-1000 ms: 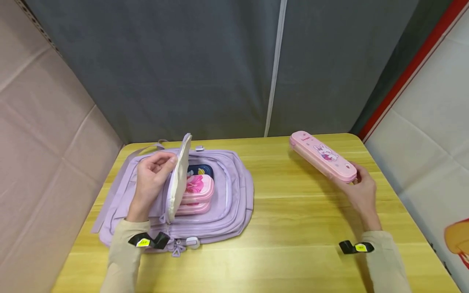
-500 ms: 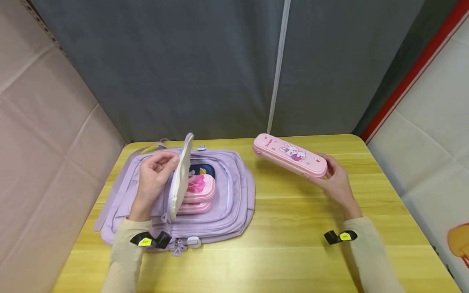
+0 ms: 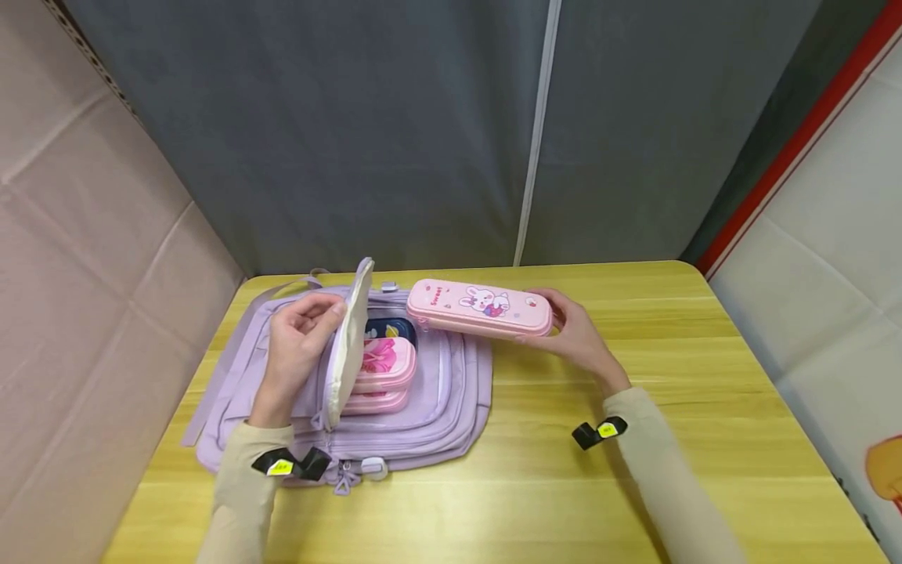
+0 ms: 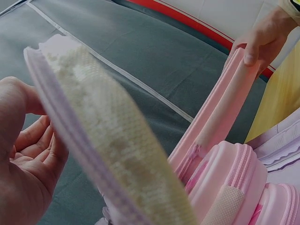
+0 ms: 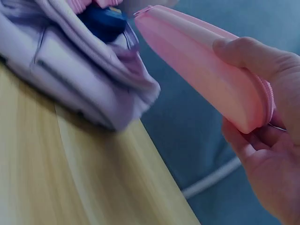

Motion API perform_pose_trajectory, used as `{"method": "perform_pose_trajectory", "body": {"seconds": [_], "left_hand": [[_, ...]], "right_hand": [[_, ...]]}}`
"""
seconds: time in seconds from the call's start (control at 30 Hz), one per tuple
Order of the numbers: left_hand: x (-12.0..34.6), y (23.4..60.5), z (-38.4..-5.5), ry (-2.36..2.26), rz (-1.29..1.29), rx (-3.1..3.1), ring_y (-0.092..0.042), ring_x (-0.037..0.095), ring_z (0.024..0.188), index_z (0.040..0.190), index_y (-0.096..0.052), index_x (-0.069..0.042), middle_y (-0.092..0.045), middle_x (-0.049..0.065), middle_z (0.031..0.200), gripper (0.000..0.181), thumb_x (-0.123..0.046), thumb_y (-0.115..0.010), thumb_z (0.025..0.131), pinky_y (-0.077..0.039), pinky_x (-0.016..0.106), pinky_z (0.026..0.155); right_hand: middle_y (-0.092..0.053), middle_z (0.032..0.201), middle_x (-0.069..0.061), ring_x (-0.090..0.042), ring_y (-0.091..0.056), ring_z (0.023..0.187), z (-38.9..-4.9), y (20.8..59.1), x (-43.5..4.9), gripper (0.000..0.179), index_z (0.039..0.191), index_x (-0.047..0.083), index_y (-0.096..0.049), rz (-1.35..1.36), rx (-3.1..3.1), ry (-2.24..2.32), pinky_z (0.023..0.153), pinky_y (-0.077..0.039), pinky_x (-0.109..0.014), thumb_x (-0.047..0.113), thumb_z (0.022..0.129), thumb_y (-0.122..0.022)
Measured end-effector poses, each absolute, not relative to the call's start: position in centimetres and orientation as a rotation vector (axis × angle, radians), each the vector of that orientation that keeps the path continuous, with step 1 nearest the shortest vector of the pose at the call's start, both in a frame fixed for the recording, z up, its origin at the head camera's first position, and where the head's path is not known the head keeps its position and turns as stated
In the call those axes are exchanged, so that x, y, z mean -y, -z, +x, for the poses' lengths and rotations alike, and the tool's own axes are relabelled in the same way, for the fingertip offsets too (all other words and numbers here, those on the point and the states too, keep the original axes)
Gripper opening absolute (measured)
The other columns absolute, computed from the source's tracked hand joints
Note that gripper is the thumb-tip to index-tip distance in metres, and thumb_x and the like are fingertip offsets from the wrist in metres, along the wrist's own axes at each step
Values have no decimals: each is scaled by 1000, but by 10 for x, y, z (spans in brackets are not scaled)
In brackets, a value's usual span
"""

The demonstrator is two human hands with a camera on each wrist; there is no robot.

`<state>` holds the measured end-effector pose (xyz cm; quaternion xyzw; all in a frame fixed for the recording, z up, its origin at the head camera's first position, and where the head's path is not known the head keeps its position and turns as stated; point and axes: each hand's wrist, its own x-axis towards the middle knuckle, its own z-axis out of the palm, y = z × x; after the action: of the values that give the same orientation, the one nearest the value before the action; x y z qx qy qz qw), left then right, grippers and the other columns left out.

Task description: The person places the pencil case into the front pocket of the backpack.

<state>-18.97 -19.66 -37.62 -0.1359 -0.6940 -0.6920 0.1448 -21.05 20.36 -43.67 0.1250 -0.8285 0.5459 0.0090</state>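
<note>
A lilac backpack lies on the table, its front pocket unzipped. My left hand pinches the edge of the raised pocket flap, whose pale lining shows large in the left wrist view. Under the flap sit two stacked pink pencil cases, the upper one with a rose print, and a dark blue case behind them. With my right hand I grip one end of a pink pencil case with a bunny print. Its far end hangs over the backpack's upper part. The flap hides part of the cases inside.
The yellow wooden table extends right and in front of the backpack. A grey curtain rises behind the table's back edge, with pale panels at both sides. Zipper pulls hang off the backpack's near side.
My right hand has carried the bunny pencil case leftward from the table's right side to above the backpack, turning it more level. My left hand and the flap have stayed in place.
</note>
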Motion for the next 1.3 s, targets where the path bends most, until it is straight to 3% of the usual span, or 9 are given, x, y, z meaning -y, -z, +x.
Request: {"method": "perform_pose_trajectory", "body": {"seconds": [0.23,0.4,0.53,0.7,0.93,1.3], "left_hand": [[194,377,-191,2017,-415,1964,-68,4,76,94,-73,-4,-73,-5,85,17,9,-63,91,-57,16,73],[194,375,-190,1994,-411,1977,-68,3,77,93,-73,-8,-73,-6,85,20,9,-63,92,-57,16,73],[194,372,-190,1960,-401,1996,-68,2,78,94,-73,-6,-73,-7,86,16,7,-64,92,-56,15,74],[193,371,-191,1938,-401,1999,-68,3,78,96,-70,8,-73,-7,86,8,8,-64,91,-56,15,74],[189,370,-193,1983,-463,1986,-68,2,76,99,-63,21,-73,-7,85,13,12,-62,90,-56,15,71],[191,371,-193,1971,-572,2059,-64,1,76,99,-62,22,-72,-8,84,13,12,-62,90,-53,14,71]], "right_hand": [[-58,140,-5,-21,-55,127,-219,430,-174,78,142,15,-53,500,2614,-1706,115,-43,-41,24,76,-91],[-61,140,-8,-23,-57,125,-226,422,-160,77,141,11,-56,589,2619,-1674,113,-45,-45,20,73,-92],[-64,136,-10,-24,-60,119,-233,413,-149,76,138,9,-60,695,2638,-1565,105,-51,-45,23,71,-94],[-67,132,-11,-23,-62,114,-241,405,-141,76,137,6,-62,778,2681,-1467,100,-55,-43,22,70,-94],[-68,128,-11,-23,-63,112,-248,405,-132,75,135,5,-62,834,2710,-1444,100,-54,-44,19,69,-94],[-66,131,-8,-20,-60,112,-253,425,-111,76,135,9,-63,862,2647,-1613,95,-53,-36,20,67,-96]]}}
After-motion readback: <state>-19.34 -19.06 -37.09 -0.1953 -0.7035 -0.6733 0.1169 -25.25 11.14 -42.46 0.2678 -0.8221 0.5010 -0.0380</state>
